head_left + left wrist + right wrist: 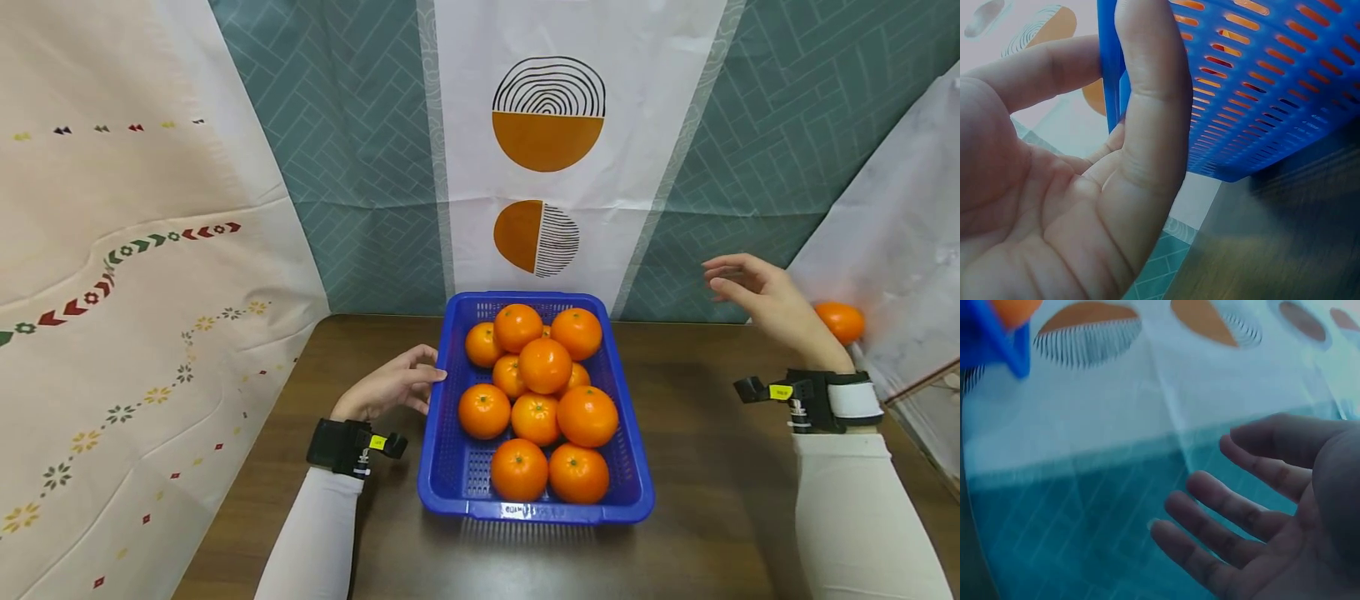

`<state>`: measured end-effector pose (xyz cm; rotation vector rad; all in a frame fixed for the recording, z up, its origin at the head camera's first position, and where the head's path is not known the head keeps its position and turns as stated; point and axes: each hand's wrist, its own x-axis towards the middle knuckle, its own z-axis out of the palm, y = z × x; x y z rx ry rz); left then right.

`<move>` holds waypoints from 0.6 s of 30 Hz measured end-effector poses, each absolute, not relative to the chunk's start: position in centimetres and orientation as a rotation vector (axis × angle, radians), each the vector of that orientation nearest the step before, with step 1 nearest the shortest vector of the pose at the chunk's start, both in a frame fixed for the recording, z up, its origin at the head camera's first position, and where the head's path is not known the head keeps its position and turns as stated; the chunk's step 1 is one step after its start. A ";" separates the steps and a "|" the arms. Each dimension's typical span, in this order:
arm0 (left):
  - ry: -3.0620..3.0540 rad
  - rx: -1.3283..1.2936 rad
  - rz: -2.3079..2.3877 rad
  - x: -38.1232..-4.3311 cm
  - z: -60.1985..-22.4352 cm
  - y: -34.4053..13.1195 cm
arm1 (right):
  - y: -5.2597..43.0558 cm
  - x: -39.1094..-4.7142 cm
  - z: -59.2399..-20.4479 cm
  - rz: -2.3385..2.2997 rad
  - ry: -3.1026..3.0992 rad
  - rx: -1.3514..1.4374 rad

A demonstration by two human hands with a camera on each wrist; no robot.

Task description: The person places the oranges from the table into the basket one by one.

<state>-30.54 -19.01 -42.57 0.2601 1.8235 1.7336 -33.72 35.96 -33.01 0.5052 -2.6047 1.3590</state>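
A blue plastic basket (pixel 442 442) with slotted walls holds several oranges (pixel 545 365), piled highest near its middle. At its left side my left hand (pixel 393 383) grips the rim, thumb on one face and fingers on the other. The left wrist view shows that hand (pixel 1085 187) close up against the slotted wall (pixel 1260 81). My right hand (pixel 772 300) is raised to the right of the basket, holding nothing, its fingers loosely bent and spread in the right wrist view. Just beyond its wrist sits a single orange (pixel 840 322), partly hidden by the forearm.
The brown wooden table (pixel 690 500) lies under the basket. A green and white patterned cloth (pixel 360 250) hangs behind its back edge. Pale cloths stand at both sides, the left one (pixel 150 375) with flower and arrow prints. Each wrist wears a black strapped camera.
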 end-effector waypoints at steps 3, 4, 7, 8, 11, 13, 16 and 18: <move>1.820 0.260 1.739 -30.5 -42.6 -19.0 | 37.7 -33.8 -33.6 1.287 -2.643 0.402; 1.819 0.261 1.742 -30.5 -42.6 -19.0 | 38.2 -33.9 -33.8 1.269 -2.651 0.374; 1.818 0.257 1.746 -30.5 -42.7 -18.9 | 39.5 -34.0 -34.4 1.245 -2.657 0.314; 1.818 0.257 1.745 -30.5 -42.7 -18.9 | 39.8 -34.0 -34.5 1.257 -2.648 0.299; 1.819 0.252 1.743 -30.5 -42.7 -18.9 | 40.5 -34.1 -34.9 1.309 -2.618 0.278; 1.821 0.250 1.744 -30.4 -42.6 -18.9 | 40.8 -34.1 -35.0 1.333 -2.613 0.265; 1.824 0.256 1.742 -30.5 -42.6 -18.9 | 41.3 -34.1 -35.2 1.305 -2.633 0.245; 1.825 0.257 1.740 -30.5 -42.5 -18.9 | 41.6 -34.2 -35.3 1.247 -2.658 0.224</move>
